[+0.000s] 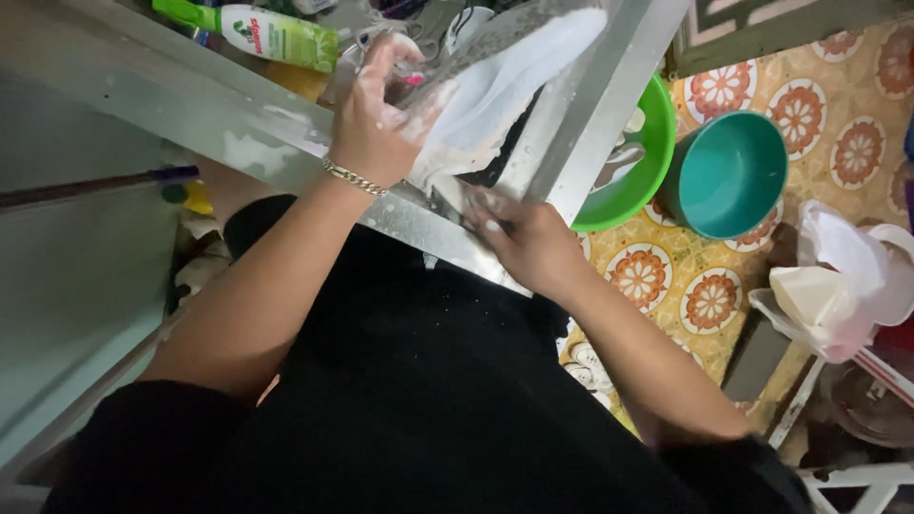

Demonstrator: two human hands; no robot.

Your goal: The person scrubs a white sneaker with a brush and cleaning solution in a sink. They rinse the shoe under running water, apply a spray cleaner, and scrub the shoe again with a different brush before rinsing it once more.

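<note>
White, soap-covered shoe [495,86] with a grey speckled sole lies tilted over the steel sink rim [590,105], beside the green plastic basin [647,162]. Left hand [376,119], wrist bent, grips its upper. Right hand [528,243] is clenched below it, apparently on a dark brush, though blurred.

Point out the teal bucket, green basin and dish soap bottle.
teal bucket [728,171], head view, on its inner wall
green basin [636,186], head view, on its rim and wall
dish soap bottle [276,36], head view, on its labelled body
</note>
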